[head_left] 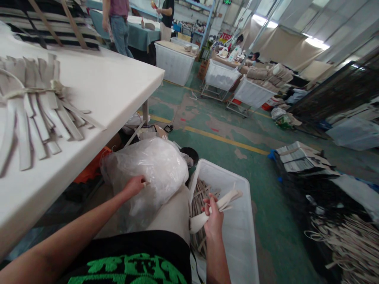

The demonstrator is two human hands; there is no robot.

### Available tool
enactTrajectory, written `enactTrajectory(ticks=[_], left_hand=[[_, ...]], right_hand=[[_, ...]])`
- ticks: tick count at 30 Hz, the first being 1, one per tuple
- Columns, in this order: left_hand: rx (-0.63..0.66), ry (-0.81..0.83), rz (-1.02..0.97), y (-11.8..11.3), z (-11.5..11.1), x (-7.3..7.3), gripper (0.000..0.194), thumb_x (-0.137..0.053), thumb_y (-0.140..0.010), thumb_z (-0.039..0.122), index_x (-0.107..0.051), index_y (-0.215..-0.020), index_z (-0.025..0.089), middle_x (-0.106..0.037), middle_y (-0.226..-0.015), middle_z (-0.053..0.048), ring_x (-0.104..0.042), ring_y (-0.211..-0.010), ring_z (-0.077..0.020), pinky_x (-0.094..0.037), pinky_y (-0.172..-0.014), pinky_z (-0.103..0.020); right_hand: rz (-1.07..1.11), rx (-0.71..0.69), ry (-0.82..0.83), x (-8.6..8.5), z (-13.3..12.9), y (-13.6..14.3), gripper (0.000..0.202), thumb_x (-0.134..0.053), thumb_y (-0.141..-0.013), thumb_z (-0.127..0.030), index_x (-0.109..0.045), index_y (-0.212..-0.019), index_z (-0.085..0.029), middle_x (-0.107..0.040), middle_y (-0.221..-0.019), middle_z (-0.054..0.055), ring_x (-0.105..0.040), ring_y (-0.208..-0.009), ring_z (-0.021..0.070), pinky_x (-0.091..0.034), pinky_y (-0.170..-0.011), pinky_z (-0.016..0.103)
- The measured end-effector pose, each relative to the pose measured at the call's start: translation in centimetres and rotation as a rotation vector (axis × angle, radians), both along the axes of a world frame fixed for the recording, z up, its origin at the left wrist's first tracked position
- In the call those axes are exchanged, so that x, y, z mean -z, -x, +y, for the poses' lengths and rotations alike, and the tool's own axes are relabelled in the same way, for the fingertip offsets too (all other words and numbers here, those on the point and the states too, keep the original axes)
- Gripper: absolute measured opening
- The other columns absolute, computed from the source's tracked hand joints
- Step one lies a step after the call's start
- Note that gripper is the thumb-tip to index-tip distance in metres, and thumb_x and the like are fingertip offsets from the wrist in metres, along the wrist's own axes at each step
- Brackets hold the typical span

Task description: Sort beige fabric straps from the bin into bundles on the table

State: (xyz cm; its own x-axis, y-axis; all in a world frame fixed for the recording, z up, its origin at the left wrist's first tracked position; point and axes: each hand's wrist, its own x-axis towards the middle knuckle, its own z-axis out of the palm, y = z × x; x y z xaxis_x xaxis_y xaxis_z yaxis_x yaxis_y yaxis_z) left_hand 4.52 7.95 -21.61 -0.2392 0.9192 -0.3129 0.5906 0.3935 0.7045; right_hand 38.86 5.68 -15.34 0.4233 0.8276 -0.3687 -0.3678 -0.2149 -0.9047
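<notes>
My right hand (213,217) is closed around a small bunch of beige fabric strips (229,199), held over a white plastic bin (241,236). More strips (199,197) lie loose inside that bin, on its left side. My left hand (136,186) is over a clear plastic bag (161,161) with white contents, which rests by my lap. Its fingers are pinched together, and a small pale bit shows at their tips; I cannot make out what it is.
On the left, a white table (118,83) bears a tied bundle of strips (38,106). Tied stacks (302,157) and a heap of loose strips (355,244) lie to the right. Wheeled white bins (222,75) stand farther back. Two people stand beyond the table.
</notes>
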Motion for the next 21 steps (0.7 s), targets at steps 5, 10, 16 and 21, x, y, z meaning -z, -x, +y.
enactTrajectory(ticks=[5, 10, 16, 21], left_hand=[[0.080, -0.033, -0.003, 0.8, -2.0, -2.2, 0.016, -0.066, -0.074, 0.028, -0.063, -0.059, 0.022, -0.065, -0.059, -0.002, -0.060, -0.062, -0.0225, -0.037, -0.060, -0.028], [0.083, -0.077, 0.081, 3.2, -5.6, -6.0, 0.009, -0.065, -0.075, 0.030, -0.072, -0.070, 0.025, -0.073, -0.074, -0.004, -0.066, -0.077, -0.0263, -0.044, -0.069, -0.028], [0.303, -0.516, 0.165, 3.2, -8.5, -11.8, 0.024, -0.056, -0.092, 0.039, -0.074, -0.092, 0.023, -0.077, -0.092, -0.004, -0.073, -0.084, -0.0208, -0.055, -0.076, -0.026], [0.479, -0.810, 0.093, 0.6, -9.6, -16.0, 0.016, -0.061, -0.095, 0.027, -0.072, -0.107, 0.024, -0.077, -0.098, -0.002, -0.074, -0.083, -0.0145, -0.057, -0.074, -0.018]], right_hand=[[-0.011, -0.093, -0.024, -0.1, -0.5, 0.7, 0.042, -0.081, -0.068, -0.046, -0.070, -0.096, -0.017, -0.068, -0.068, -0.003, -0.034, -0.040, 0.0037, -0.041, -0.045, 0.020], [-0.011, -0.209, -0.012, 0.0, -0.2, 1.6, 0.042, -0.081, -0.069, -0.050, -0.070, -0.093, -0.017, -0.068, -0.066, -0.003, -0.034, -0.038, 0.0026, -0.042, -0.045, 0.019], [-0.001, -0.554, -0.010, -2.6, 0.3, 4.5, 0.042, -0.077, -0.072, -0.053, -0.070, -0.085, -0.014, -0.069, -0.066, 0.000, -0.032, -0.037, 0.0018, -0.043, -0.044, 0.020], [0.099, -0.946, 0.024, -4.9, 0.0, 7.8, 0.041, -0.069, -0.079, -0.052, -0.072, -0.088, -0.012, -0.071, -0.067, 0.004, -0.030, -0.037, 0.0025, -0.045, -0.047, 0.022]])
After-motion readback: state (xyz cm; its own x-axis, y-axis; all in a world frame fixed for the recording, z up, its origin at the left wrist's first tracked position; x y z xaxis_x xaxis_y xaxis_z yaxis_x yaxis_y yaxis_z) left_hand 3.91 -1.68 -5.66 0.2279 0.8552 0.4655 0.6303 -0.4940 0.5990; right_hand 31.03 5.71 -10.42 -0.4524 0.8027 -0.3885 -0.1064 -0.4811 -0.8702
